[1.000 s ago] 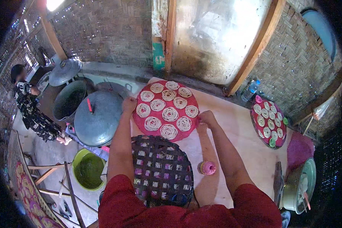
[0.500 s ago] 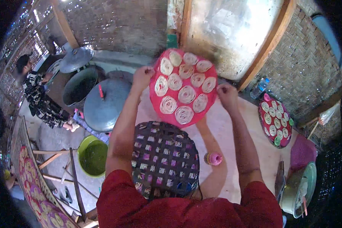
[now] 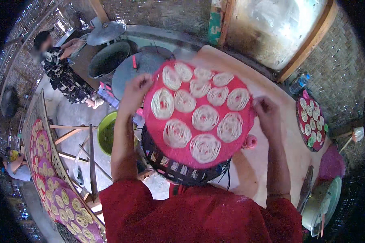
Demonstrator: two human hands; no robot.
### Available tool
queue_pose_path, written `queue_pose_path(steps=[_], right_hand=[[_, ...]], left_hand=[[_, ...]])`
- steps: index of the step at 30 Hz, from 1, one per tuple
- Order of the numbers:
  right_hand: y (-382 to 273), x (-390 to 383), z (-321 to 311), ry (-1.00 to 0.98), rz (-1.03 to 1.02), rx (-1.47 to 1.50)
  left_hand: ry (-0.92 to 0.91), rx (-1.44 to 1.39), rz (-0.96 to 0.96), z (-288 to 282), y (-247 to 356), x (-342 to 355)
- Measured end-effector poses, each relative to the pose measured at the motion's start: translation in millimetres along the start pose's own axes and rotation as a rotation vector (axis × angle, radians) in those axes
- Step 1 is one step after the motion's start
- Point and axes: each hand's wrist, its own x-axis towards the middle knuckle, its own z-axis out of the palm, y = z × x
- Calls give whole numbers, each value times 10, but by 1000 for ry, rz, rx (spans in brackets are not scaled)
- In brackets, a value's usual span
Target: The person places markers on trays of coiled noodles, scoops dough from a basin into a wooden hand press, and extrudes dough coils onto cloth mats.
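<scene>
A round pink cloth sheet carries several pale coils of thin strands. My left hand pinches its left edge, and my right hand pinches the right edge. Stretched between both hands, the sheet lies over most of a black woven tray, whose near rim shows below it. Whether sheet and tray touch, I cannot tell. Beside the sheet's right edge, close to my right hand, a small pink round object sits on the pale tabletop.
At right stand a second round of coils, a plastic bottle and a metal pot. Left of me are a green basin, a large lid and a slanted rack of coils. A person stands by the pans.
Both hands have brought the pink sheet nearer to me, from beyond the black tray to over it. The tray is now mostly covered. My view has shifted to the left.
</scene>
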Motion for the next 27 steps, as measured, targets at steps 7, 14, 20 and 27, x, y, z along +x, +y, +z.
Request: queue_pose_path(steps=[7,14,20,27], right_hand=[[443,-1008,466,-99,135,61],[694,-1275,604,1,70,-59],[809,-1304,648,35,136,-112],[979,-1304,659,17,81,-205]], left_hand=[[194,78,-180,-11,-899,-1459],[309,171,-220,167,-880,-1642],[244,402,-239,115,-903,-1650],[206,373,-242,91,-984,-1615]])
